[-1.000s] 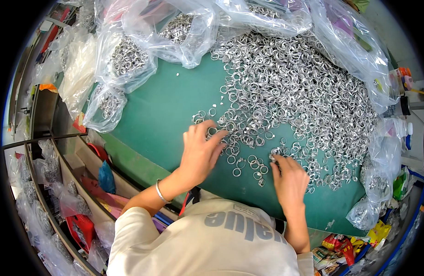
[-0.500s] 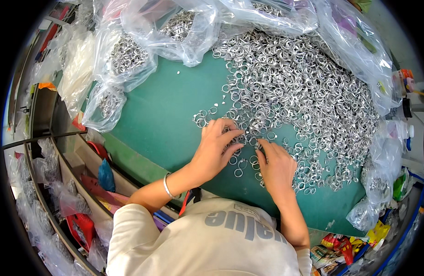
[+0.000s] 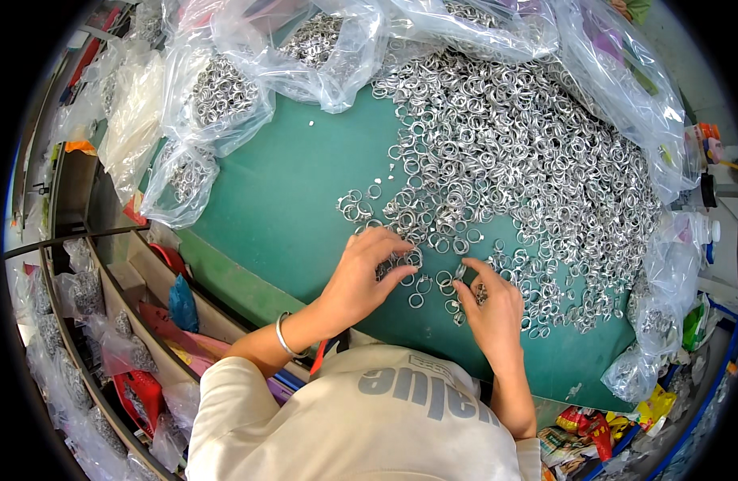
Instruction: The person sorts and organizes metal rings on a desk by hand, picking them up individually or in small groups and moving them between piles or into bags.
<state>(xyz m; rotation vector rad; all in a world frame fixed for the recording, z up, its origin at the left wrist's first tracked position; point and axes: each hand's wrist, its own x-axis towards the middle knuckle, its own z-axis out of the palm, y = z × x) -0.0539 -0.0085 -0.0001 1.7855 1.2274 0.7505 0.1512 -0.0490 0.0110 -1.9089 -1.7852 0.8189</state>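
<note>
Loose silver-coloured metal rings [image 3: 537, 152] cover much of the green tabletop [image 3: 281, 184]. My left hand [image 3: 361, 272] is curled, with several rings [image 3: 397, 261] showing between its thumb and fingers; I cannot tell whether these are lifted off the table. Between the thumb and index finger of my right hand [image 3: 496, 309] is a ring [image 3: 460, 272], held on edge. More rings show in the gap below that index finger. A few single rings [image 3: 416, 301] lie between the two hands. Left of the heap, a small group of rings [image 3: 354, 207] sits just beyond my left hand.
Clear plastic bags of rings [image 3: 223, 92] line the back and left of the table. Another plastic bag [image 3: 657, 297] hangs at the right edge. At the left stand open compartments [image 3: 129, 280] with bagged rings and a red scoop-like tray [image 3: 141, 401]. Colourful packets [image 3: 589, 425] lie lower right.
Both hands have drawn nearer to my body and a little apart. My right hand has turned and now pinches a ring. Rings now show between my left thumb and fingers.
</note>
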